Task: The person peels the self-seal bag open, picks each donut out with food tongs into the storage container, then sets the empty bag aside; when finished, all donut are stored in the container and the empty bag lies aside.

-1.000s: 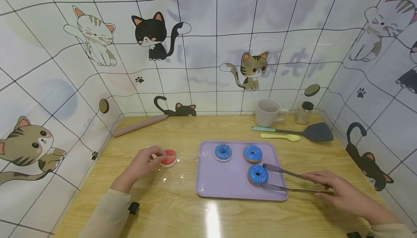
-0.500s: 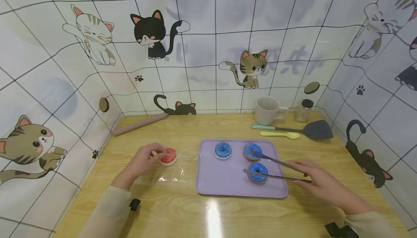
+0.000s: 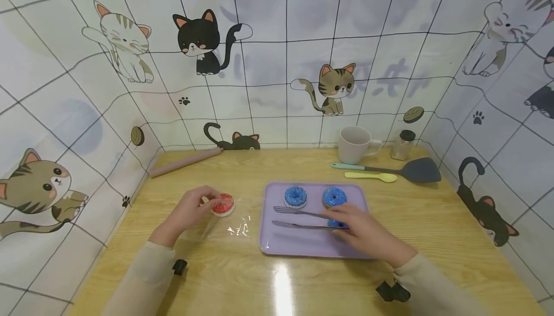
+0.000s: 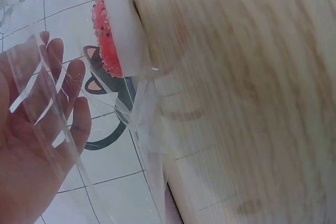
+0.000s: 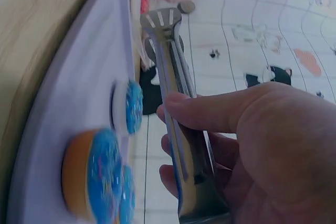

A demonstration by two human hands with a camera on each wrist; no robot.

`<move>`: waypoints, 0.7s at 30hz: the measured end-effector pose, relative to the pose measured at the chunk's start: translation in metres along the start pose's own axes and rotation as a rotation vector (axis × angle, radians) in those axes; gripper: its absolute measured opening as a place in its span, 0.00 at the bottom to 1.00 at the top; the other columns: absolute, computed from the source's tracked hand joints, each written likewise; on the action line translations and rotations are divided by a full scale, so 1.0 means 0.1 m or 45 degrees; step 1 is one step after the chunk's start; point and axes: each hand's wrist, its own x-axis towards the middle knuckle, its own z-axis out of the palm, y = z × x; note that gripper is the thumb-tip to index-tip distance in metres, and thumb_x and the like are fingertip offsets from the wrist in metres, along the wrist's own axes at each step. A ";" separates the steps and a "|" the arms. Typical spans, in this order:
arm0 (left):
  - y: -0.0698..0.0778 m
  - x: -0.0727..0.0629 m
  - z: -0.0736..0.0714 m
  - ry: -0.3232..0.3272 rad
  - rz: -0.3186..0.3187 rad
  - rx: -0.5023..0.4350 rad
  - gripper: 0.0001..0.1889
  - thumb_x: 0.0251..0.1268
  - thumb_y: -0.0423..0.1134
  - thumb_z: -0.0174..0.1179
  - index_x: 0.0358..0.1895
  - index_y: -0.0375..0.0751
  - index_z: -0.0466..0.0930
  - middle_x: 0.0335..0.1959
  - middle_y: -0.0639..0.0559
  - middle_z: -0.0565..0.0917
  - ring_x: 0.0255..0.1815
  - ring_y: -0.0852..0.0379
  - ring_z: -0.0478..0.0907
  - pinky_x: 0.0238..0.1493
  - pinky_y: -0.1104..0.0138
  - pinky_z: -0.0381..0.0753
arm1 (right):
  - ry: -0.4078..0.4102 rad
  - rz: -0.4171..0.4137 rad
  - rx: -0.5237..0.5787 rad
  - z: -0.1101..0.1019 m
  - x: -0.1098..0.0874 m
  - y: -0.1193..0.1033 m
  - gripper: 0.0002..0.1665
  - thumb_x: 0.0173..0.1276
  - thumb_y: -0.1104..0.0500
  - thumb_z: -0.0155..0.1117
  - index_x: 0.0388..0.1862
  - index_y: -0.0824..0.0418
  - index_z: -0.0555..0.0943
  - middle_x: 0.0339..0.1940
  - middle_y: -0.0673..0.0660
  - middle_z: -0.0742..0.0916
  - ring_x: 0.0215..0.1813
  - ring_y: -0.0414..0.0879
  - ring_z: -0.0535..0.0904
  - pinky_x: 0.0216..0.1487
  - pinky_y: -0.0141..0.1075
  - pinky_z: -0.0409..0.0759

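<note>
My left hand (image 3: 192,210) pinches clear plastic film (image 3: 239,227) beside a red-iced donut (image 3: 224,205) with a white base; the film also crosses the fingers in the left wrist view. Metal tongs (image 3: 298,211) are gripped in my right hand (image 3: 368,232) over a lilac tray (image 3: 277,246). Their arms are apart and point left, with nothing between the tips. On the tray, two blue-iced donuts stand at the back, one (image 3: 295,195) left and one (image 3: 334,196) right. The tongs and hand partly hide a third blue donut (image 3: 332,223).
Behind the tray are a mug (image 3: 354,145), a black-lidded jar (image 3: 403,145), a dark spatula (image 3: 419,170) and a yellow spoon (image 3: 372,176). A rolling pin (image 3: 186,162) lies back left. Cat-printed walls enclose the wooden table (image 3: 233,277).
My right hand has carried the tongs leftward across the tray, past the right-hand donuts, toward my left hand. The left hand stays by the red donut, nearly still.
</note>
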 end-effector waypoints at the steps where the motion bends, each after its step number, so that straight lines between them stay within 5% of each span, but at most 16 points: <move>1: 0.00 0.00 0.00 -0.004 -0.004 -0.003 0.03 0.73 0.39 0.66 0.44 0.49 0.87 0.41 0.58 0.88 0.42 0.59 0.80 0.44 0.63 0.76 | -0.005 -0.005 -0.007 0.03 0.05 -0.04 0.31 0.69 0.61 0.72 0.71 0.51 0.79 0.66 0.58 0.84 0.66 0.56 0.80 0.59 0.52 0.82; 21: 0.09 0.01 0.00 -0.016 0.021 -0.010 0.03 0.72 0.37 0.66 0.43 0.48 0.87 0.42 0.57 0.88 0.41 0.60 0.80 0.43 0.66 0.78 | -0.049 0.037 0.037 0.65 0.82 -0.49 0.31 0.72 0.59 0.70 0.73 0.58 0.75 0.67 0.63 0.82 0.69 0.60 0.77 0.69 0.54 0.76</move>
